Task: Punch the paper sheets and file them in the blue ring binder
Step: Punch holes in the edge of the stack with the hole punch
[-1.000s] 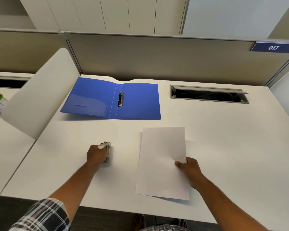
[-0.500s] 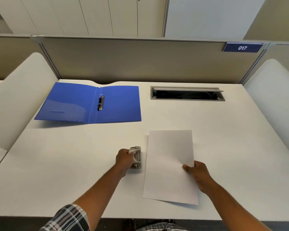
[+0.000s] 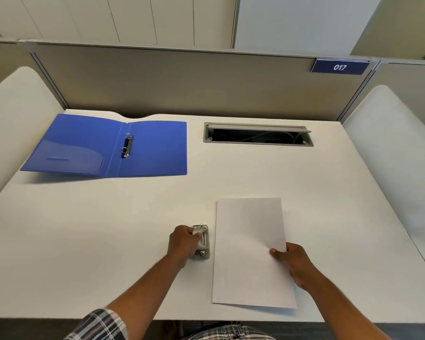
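The blue ring binder lies open and flat at the back left of the white desk, its metal rings shut on the spine. White paper sheets lie in a stack near the front edge, right of centre. My right hand grips the stack's right edge, thumb on top. A small grey hole punch sits just left of the paper's left edge, a narrow gap between them. My left hand is closed around the punch from the left.
A grey cable hatch stands open at the back of the desk. Curved white side dividers stand at the left and right. A grey partition with a blue "017" sign closes off the back.
My left hand has slid the hole punch to the right until it sits beside the paper's left edge. My right hand keeps its hold on the stack. The view has shifted right.
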